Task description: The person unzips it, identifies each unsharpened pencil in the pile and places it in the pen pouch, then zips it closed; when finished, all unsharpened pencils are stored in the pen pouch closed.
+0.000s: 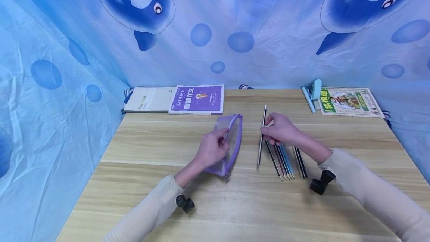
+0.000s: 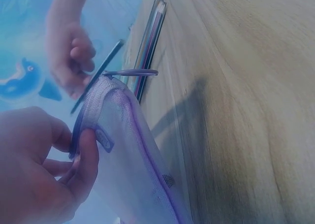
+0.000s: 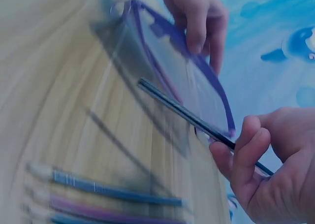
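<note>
Left hand [image 1: 212, 148] curled on the purple mesh pencil pouch [image 1: 231, 141], fingers pinching its upper edge and holding the mouth open, left of centre on the counter [image 1: 235, 204]. Right hand [image 1: 280, 129] just right of the pouch, fingers gripping one dark pencil [image 1: 261, 137], lifted and pointing far-to-near. On the counter under and near that hand, a row of pencils [image 1: 285, 160], tips toward the near edge.

From the head view alone: a purple workbook [image 1: 197, 99] and a grey book [image 1: 149, 99] at the far left, a green magazine [image 1: 349, 101] and a pale blue stapler [image 1: 312, 92] at the far right, dolphin-print cloth [image 1: 215, 29] behind.

From the left wrist view: thumb and fingers [image 2: 86, 157] clamped on the pouch's purple trim, mesh weave plain.

From the right wrist view: held pencil crossing in front of the pouch mouth, apart from it; blue pencil [image 3: 113, 187] lying nearest in the row.
</note>
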A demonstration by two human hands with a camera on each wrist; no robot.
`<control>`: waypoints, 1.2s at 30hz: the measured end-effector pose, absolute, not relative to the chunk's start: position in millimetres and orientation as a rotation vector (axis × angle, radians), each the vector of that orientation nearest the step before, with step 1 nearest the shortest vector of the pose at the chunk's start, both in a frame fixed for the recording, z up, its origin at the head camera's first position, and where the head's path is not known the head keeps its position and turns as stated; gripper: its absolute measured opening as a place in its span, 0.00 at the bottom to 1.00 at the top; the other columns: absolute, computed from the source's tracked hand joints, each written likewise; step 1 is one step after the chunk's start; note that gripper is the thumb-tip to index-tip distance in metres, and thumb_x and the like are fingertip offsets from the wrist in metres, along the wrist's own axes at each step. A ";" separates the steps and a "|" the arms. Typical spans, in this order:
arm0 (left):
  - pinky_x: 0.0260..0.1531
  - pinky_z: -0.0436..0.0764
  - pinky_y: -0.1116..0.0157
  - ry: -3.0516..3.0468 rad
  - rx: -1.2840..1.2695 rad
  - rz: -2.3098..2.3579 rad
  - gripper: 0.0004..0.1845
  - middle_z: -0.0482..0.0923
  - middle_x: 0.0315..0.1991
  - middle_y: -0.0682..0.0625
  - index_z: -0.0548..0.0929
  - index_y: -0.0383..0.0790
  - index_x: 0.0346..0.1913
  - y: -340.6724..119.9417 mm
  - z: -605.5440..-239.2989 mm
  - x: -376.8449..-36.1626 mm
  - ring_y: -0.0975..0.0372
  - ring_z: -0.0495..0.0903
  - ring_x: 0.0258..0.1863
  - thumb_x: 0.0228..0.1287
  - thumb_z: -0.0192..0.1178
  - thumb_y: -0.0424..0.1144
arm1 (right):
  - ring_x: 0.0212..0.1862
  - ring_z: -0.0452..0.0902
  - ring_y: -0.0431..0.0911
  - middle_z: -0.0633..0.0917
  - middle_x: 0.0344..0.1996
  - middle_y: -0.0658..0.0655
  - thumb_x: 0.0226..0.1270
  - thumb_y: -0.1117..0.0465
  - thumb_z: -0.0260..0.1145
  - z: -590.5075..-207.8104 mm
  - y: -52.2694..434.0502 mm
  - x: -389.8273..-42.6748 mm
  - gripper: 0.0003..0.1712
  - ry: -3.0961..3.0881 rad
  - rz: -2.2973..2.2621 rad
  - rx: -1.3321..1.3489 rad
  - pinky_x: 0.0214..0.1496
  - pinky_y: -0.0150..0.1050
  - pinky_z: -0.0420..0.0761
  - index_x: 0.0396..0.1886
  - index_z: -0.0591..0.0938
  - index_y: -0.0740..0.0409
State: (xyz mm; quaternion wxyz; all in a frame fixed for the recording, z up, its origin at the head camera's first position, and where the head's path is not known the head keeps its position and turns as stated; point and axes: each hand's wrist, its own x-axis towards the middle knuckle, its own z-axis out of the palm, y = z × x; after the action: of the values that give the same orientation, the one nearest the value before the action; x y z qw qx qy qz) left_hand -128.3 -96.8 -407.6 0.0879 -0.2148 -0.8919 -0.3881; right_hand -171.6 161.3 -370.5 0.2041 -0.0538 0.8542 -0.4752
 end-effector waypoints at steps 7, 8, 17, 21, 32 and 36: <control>0.20 0.79 0.73 -2.656 -0.626 -1.162 0.25 0.81 0.25 0.46 0.79 0.20 0.56 -96.3 -406.5 -128.5 0.63 0.78 0.21 0.50 0.59 0.23 | 0.15 0.74 0.42 0.86 0.31 0.68 0.64 0.68 0.61 -371.2 128.6 -166.9 0.18 2.255 -1.546 -0.125 0.13 0.32 0.72 0.51 0.66 0.67; 0.20 0.79 0.73 -2.655 -0.627 -1.163 0.25 0.81 0.25 0.47 0.79 0.20 0.56 -96.2 -406.4 -128.5 0.63 0.77 0.21 0.50 0.59 0.23 | 0.15 0.74 0.42 0.86 0.31 0.69 0.65 0.68 0.61 -371.9 124.7 -166.0 0.18 2.241 -1.566 -0.122 0.13 0.32 0.72 0.51 0.66 0.67; 0.18 0.78 0.72 -2.659 -0.614 -1.206 0.27 0.80 0.24 0.49 0.78 0.22 0.58 -96.1 -404.7 -129.3 0.65 0.76 0.20 0.51 0.60 0.23 | 0.15 0.75 0.44 0.87 0.30 0.65 0.67 0.69 0.62 -375.8 99.1 -162.2 0.16 2.176 -1.679 -0.069 0.13 0.32 0.73 0.49 0.67 0.66; 0.17 0.78 0.72 -2.654 -0.616 -1.230 0.27 0.79 0.23 0.50 0.78 0.23 0.59 -97.1 -404.5 -128.7 0.66 0.75 0.19 0.51 0.60 0.23 | 0.16 0.75 0.44 0.87 0.31 0.65 0.67 0.69 0.62 -379.5 92.1 -160.4 0.15 2.173 -1.651 -0.067 0.13 0.32 0.73 0.48 0.68 0.65; 0.17 0.78 0.71 -2.623 -0.585 -1.238 0.26 0.79 0.23 0.50 0.78 0.22 0.58 -94.8 -404.8 -130.1 0.65 0.75 0.19 0.52 0.61 0.23 | 0.14 0.75 0.44 0.87 0.26 0.62 0.67 0.68 0.63 -391.8 83.7 -156.2 0.12 2.192 -1.644 -0.091 0.13 0.33 0.74 0.45 0.70 0.66; 0.18 0.78 0.71 -2.602 -0.605 -1.209 0.25 0.80 0.22 0.50 0.79 0.22 0.57 -93.3 -405.5 -131.0 0.65 0.76 0.19 0.52 0.61 0.23 | 0.13 0.74 0.43 0.86 0.27 0.65 0.66 0.69 0.63 -391.5 80.8 -154.7 0.12 2.185 -1.650 -0.094 0.12 0.33 0.74 0.45 0.70 0.67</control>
State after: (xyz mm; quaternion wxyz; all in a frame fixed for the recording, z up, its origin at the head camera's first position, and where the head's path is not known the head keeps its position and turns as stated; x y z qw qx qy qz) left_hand -131.0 -93.3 -405.5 0.1047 -0.2053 -0.8825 -0.4101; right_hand -154.7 80.8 -391.5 0.2000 -0.0338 0.7815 -0.5901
